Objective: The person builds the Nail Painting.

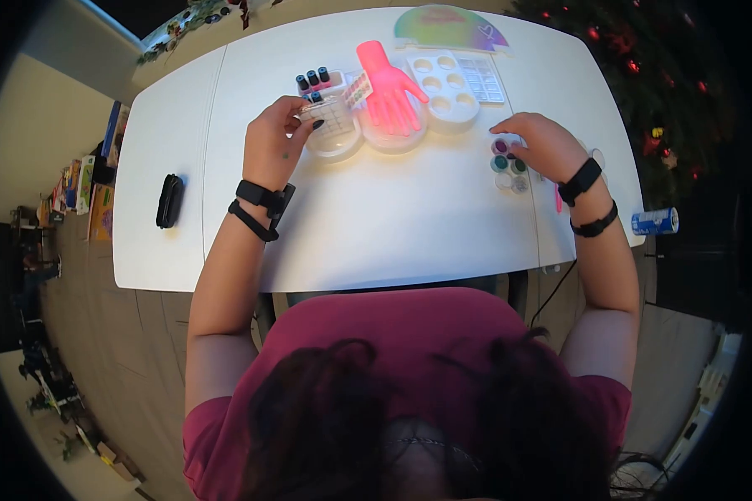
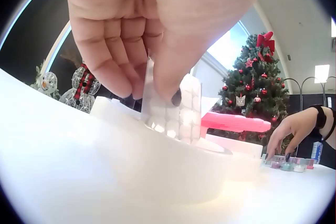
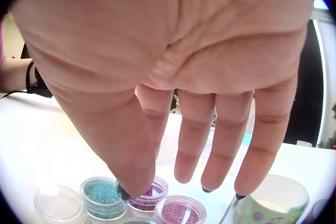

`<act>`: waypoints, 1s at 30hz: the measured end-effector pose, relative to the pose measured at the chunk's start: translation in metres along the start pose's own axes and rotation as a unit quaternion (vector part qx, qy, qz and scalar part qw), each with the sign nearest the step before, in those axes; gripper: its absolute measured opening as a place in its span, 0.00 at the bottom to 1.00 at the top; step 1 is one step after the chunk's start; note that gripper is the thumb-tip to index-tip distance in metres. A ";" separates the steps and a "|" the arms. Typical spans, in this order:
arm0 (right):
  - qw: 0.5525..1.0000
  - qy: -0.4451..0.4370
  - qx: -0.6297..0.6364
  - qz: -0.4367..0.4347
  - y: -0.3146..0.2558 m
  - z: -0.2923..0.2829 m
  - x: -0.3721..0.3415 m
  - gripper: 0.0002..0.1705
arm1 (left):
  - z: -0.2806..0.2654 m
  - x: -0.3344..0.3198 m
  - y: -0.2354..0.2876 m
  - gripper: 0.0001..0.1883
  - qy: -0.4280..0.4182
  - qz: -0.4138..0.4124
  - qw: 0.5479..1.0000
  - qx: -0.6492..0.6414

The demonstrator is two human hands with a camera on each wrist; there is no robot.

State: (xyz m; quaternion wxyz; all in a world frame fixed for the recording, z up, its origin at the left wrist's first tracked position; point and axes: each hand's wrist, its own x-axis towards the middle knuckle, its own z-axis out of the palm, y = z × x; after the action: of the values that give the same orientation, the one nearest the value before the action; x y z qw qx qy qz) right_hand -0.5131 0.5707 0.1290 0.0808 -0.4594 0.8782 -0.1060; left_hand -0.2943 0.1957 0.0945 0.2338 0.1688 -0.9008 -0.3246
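Observation:
My left hand (image 1: 271, 138) pinches a clear plastic case with a grid of small compartments (image 1: 332, 117) between thumb and fingers. It holds the case tilted up over a round white dish (image 2: 157, 166). Beside it, a pink model hand (image 1: 388, 92) lies palm-side across another round white base. My right hand (image 1: 547, 142) hovers low over a cluster of small clear glitter pots, fingers pointing down and fairly straight. Its thumb overlaps the purple glitter pot (image 3: 149, 195) in the right wrist view; the index fingertip is hidden behind the thumb. A teal glitter pot (image 3: 103, 198) sits alongside.
Several dark-capped bottles (image 1: 312, 79) stand behind the left hand. A white tray with round wells (image 1: 468, 115) and a gridded case (image 1: 481, 81) lie right of the model hand. A black pouch (image 1: 170, 200) is at left, a blue can (image 1: 655, 221) by the right edge.

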 end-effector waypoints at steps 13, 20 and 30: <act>1.000 -0.014 0.012 -0.019 -0.007 0.004 -0.002 0.17 | -0.023 -0.025 0.033 0.13 0.110 0.022 0.992 -0.064; 0.999 -0.018 0.018 -0.045 0.005 0.011 0.007 0.14 | -0.021 -0.046 0.034 0.10 0.094 -0.040 0.981 -0.165; 0.995 0.019 0.041 -0.084 -0.005 -0.026 0.051 0.17 | -0.002 -0.045 0.002 0.09 0.151 -0.019 0.959 -0.238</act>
State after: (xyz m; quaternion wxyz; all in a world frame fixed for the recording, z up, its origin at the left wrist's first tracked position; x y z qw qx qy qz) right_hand -0.5440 0.5283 0.1529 0.0736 -0.5258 0.8326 -0.1575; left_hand -0.2556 0.2170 0.0837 0.3941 0.1725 -0.7484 -0.5049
